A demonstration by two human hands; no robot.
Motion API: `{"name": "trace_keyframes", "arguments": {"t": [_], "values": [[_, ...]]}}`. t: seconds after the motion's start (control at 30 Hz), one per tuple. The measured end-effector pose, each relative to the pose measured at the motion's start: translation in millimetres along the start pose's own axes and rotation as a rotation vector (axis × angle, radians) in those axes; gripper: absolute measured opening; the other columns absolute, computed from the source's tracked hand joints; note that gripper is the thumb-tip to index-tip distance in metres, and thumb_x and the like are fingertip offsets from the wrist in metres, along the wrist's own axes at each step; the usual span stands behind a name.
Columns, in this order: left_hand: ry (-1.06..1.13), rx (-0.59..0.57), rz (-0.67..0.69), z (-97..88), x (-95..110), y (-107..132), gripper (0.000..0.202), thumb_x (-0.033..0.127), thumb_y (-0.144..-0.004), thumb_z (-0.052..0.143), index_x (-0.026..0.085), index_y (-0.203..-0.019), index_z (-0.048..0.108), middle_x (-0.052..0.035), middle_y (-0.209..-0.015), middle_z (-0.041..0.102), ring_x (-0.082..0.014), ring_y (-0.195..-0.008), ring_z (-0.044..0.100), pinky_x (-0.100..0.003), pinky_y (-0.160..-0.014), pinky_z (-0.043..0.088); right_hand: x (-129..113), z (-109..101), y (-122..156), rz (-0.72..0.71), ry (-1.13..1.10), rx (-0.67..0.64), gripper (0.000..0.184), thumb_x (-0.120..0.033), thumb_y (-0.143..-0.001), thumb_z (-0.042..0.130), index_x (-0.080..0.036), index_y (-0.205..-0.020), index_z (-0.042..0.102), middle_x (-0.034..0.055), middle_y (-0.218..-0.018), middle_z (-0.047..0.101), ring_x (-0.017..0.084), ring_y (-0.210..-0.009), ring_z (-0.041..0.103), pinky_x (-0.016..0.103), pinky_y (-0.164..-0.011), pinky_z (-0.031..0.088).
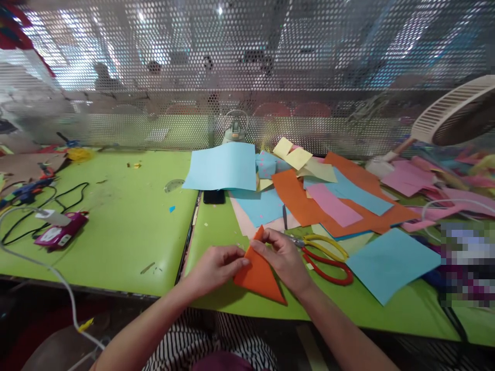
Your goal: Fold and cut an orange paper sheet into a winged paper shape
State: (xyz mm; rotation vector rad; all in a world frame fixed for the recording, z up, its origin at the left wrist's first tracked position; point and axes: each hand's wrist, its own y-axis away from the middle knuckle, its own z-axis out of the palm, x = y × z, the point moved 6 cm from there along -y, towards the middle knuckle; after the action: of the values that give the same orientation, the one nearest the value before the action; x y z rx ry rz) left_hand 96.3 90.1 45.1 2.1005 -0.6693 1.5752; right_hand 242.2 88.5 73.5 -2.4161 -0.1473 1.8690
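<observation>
An orange paper folded into a triangle (260,273) lies on the green table (127,232) near its front edge. My left hand (217,267) pinches the triangle's left edge with fingers closed on the paper. My right hand (284,257) presses on its upper right side, fingertips gripping the top corner. Red and yellow scissors (325,253) lie just right of my right hand.
Loose coloured sheets lie behind: light blue (222,166), orange (297,198), pink (332,204), yellow (296,156), another blue sheet (390,263) at right. A black phone (214,196) sits under the blue sheet. Cables and a magenta device (60,232) lie left. A fan (452,113) and a perforated metal screen (247,67) stand behind.
</observation>
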Motion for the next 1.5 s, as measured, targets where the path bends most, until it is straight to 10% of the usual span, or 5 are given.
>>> {"name": "trace_keyframes", "arguments": {"t": [1.5], "values": [[0.190,0.178,-0.052,-8.4,-1.0,-6.8,0.031,0.044,-0.082,0.059,0.014,-0.077,0.066,0.0011,-0.062,0.056,-0.0103,-0.058,0.047,-0.022,-0.055,0.035,2.7,-1.9,0.8,0.037,-0.034,-0.051,0.028,-0.050,-0.085,0.057,-0.022,-0.082,0.062,0.0002,-0.080,0.061,0.016,-0.079,0.055,0.027,-0.071,0.045]]}}
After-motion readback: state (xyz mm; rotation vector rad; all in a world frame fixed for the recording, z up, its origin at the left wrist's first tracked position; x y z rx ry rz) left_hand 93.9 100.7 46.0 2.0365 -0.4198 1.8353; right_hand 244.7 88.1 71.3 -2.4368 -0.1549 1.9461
